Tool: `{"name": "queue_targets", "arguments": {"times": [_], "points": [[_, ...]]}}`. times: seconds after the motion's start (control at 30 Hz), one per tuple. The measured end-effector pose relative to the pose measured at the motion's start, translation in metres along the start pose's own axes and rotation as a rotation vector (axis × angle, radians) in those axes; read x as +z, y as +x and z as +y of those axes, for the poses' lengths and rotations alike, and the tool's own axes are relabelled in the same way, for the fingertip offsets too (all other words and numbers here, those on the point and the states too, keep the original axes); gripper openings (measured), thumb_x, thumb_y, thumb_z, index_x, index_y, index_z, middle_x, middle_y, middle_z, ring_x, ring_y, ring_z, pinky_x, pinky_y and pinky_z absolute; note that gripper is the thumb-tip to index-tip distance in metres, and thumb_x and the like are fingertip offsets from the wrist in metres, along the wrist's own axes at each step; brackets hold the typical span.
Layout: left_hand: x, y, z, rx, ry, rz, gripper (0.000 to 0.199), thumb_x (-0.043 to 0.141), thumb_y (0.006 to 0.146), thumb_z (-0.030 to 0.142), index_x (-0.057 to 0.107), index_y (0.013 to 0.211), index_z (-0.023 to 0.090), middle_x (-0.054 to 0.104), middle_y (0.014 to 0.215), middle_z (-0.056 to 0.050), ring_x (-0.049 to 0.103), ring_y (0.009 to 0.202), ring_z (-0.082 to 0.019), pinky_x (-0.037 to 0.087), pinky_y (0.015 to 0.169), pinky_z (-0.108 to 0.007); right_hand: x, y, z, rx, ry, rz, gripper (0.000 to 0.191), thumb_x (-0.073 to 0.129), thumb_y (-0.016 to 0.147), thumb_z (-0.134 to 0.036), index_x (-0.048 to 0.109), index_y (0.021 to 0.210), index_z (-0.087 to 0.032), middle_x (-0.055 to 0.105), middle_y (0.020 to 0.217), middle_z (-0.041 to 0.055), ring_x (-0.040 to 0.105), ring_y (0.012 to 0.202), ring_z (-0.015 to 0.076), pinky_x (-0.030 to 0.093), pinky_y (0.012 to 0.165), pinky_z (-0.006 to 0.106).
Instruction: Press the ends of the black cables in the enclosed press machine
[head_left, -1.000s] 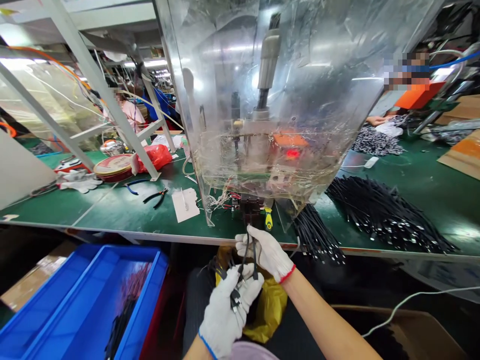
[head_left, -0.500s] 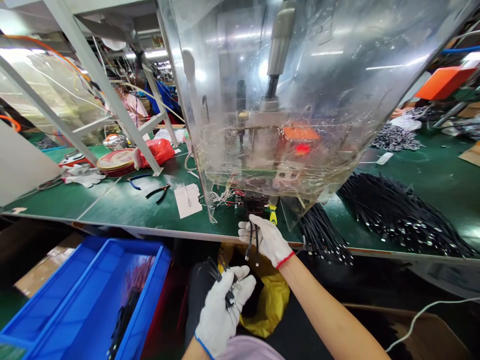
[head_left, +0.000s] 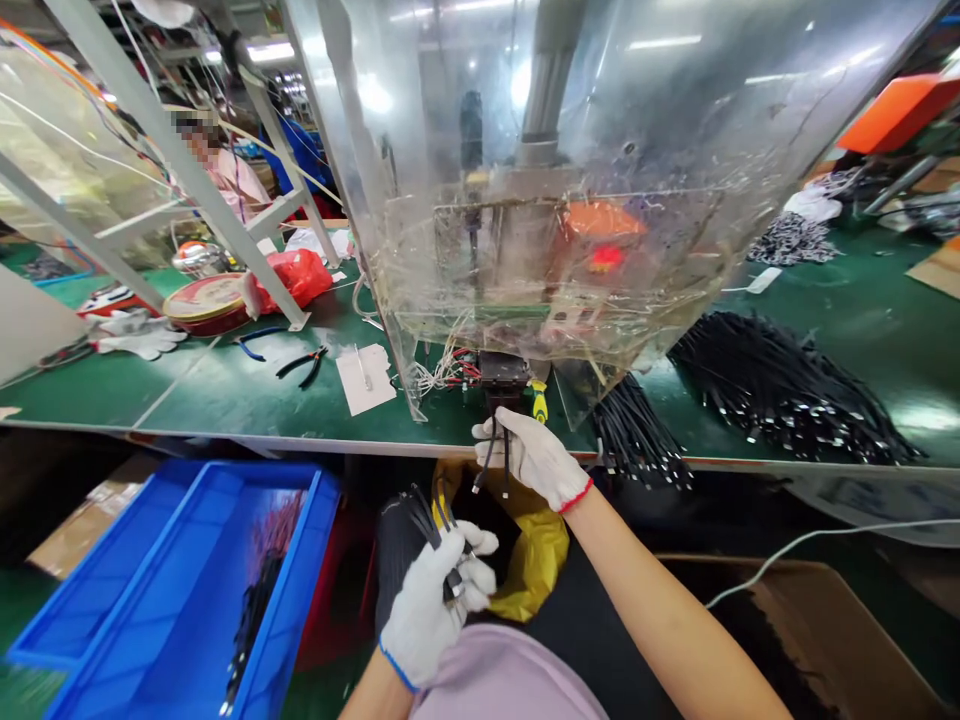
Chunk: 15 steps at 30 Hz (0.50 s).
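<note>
My left hand [head_left: 421, 618], in a white knitted glove with a blue cuff, is closed around several short black cables [head_left: 420, 512] above my lap. My right hand [head_left: 546, 462], gloved in white with a red cuff, pinches a black cable [head_left: 506, 462] at the bench edge. Two cable ends with small metal plugs hang down from its fingers. Just beyond the fingertips sits a black fixture block [head_left: 504, 370] with red and white wires on its left. Whether the cable is seated in the block is hidden by the fingers. A large scratched clear shield [head_left: 630, 150] stands over the fixture.
Black cable bundles [head_left: 795, 385] lie on the green bench [head_left: 247, 400] to the right. A yellow-green handled tool [head_left: 539, 401], pliers [head_left: 301, 367] and a white card [head_left: 365, 380] are near the fixture. Below are a blue bin [head_left: 172, 590] and a yellow bag [head_left: 536, 570].
The view has tilted down, so the bench sits higher in it. My right hand stays at the fixture with the cable; my left hand keeps its cables, their ends now showing more.
</note>
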<state>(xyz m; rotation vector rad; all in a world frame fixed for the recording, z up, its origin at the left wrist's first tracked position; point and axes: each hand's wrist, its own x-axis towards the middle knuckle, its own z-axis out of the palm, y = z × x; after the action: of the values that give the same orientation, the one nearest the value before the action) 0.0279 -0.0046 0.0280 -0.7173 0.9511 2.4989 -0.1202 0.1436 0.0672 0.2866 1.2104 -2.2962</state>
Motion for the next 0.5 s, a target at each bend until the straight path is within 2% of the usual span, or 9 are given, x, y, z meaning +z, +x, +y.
{"name": "queue_targets", "arguments": {"times": [0.07,0.13,0.2,0.27,0.33,0.4,0.5], "points": [[-0.015,-0.006,0.001,-0.054,0.134,0.001,0.029,0.072,0.078,0.039,0.064,0.094,0.016,0.062,0.073,-0.002,0.052,0.053,-0.005,0.034,0.042,-0.011,-0.019,-0.010,0.017,0.102,-0.054,-0.153,0.040,0.046,0.093,-0.043,0.064,0.074,-0.012,0.071,0.070,0.0096,0.066,0.052,0.0163,0.054,0.050,0.026],[-0.033,-0.010,0.003,-0.142,0.347,-0.020,0.031,0.070,0.079,0.043,0.064,0.093,0.016,0.055,0.062,0.002,0.046,0.047,-0.004,0.027,0.039,-0.012,-0.039,-0.020,0.045,0.296,-0.089,-0.280,0.052,0.041,0.092,-0.055,0.065,0.080,-0.010,0.071,0.070,0.0116,0.067,0.052,0.0186,0.054,0.048,0.028],[-0.050,-0.012,0.003,-0.219,0.591,-0.090,0.036,0.065,0.079,0.048,0.064,0.089,0.014,0.051,0.055,0.003,0.037,0.040,-0.004,0.021,0.036,-0.014,-0.054,-0.028,0.078,0.433,-0.024,-0.317,0.054,0.040,0.092,-0.057,0.065,0.095,-0.009,0.073,0.079,0.0135,0.070,0.059,0.0208,0.057,0.053,0.031],[-0.063,-0.013,0.002,-0.263,0.772,-0.132,0.041,0.061,0.080,0.053,0.065,0.085,0.013,0.047,0.051,0.005,0.031,0.038,-0.004,0.018,0.036,-0.017,-0.061,-0.033,0.109,0.408,0.091,-0.244,0.044,0.046,0.093,-0.049,0.063,0.105,-0.010,0.073,0.087,0.0127,0.072,0.067,0.0209,0.058,0.059,0.033],[-0.069,-0.014,-0.002,-0.281,0.870,-0.099,0.042,0.058,0.081,0.054,0.065,0.084,0.013,0.044,0.050,0.006,0.029,0.039,-0.005,0.018,0.037,-0.018,-0.061,-0.033,0.132,0.314,0.157,-0.092,0.030,0.051,0.093,-0.037,0.064,0.102,-0.011,0.073,0.085,0.0103,0.072,0.069,0.0199,0.058,0.062,0.032],[-0.069,-0.015,-0.006,-0.270,0.908,-0.021,0.042,0.055,0.082,0.056,0.063,0.082,0.015,0.044,0.052,0.006,0.030,0.040,-0.005,0.019,0.039,-0.019,-0.059,-0.029,0.145,0.265,0.163,0.081,0.021,0.051,0.092,-0.027,0.064,0.090,-0.011,0.072,0.078,0.0088,0.071,0.066,0.0192,0.058,0.060,0.032],[-0.063,-0.017,-0.013,-0.243,0.930,0.050,0.040,0.051,0.083,0.056,0.058,0.078,0.017,0.043,0.052,0.006,0.032,0.042,-0.006,0.019,0.040,-0.019,-0.058,-0.017,0.152,0.247,0.151,0.269,0.023,0.048,0.093,-0.025,0.062,0.080,-0.011,0.071,0.071,0.0089,0.070,0.061,0.0187,0.058,0.057,0.032]]}}
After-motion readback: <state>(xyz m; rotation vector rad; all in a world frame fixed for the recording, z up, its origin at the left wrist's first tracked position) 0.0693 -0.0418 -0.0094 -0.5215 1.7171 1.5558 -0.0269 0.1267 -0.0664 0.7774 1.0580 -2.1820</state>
